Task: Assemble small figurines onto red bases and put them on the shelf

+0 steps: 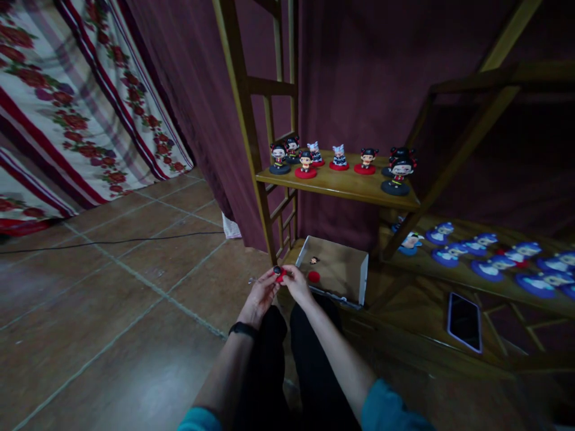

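Observation:
Between my two hands, in front of my knees, is a small figurine (277,271) with a dark head and some red on it. My left hand (263,294) has its fingers closed around its left side. From the other side my right hand (296,284) pinches the red part, which looks like a round base. Just right of my hands stands a shallow open box (344,272). Inside it lie a small dark-haired figurine piece (314,260) and a red disc (314,276).
A wooden shelf (341,179) above the box bears several figurines on red and black bases. Blue figurines (492,266) stand on a lower shelf at right. A phone (464,322) lies below them. A black cable (135,240) crosses the tiled floor.

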A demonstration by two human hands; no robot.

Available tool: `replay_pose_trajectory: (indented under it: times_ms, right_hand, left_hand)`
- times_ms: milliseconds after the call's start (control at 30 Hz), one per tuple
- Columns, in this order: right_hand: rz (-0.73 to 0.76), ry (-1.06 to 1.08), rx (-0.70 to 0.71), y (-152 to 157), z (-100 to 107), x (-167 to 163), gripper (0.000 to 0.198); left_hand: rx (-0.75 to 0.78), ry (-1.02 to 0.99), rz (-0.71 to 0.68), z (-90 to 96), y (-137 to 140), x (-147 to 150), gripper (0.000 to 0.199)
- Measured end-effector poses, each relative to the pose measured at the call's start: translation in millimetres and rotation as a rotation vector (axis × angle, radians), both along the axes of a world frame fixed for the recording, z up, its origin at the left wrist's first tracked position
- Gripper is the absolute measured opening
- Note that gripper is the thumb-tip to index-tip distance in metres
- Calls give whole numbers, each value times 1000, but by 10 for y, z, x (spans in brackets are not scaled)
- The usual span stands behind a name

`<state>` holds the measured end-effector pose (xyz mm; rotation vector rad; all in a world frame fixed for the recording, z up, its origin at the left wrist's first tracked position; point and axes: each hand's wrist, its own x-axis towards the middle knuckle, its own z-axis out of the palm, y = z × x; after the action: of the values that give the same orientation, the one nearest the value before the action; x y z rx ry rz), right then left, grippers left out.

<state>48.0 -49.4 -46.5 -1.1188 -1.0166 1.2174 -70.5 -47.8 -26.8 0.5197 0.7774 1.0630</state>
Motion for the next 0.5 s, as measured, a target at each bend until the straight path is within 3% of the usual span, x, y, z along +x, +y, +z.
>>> replay_pose_trajectory:
  times_ms: [167, 500]
  right_hand:
    - [26, 7, -55, 49, -24, 23, 29]
    - [-16, 44, -38, 5, 73, 23, 32]
  left_hand:
    - [22, 26, 62, -25, -9, 33, 32]
    - [67, 37, 55, -32, -28, 15, 36]
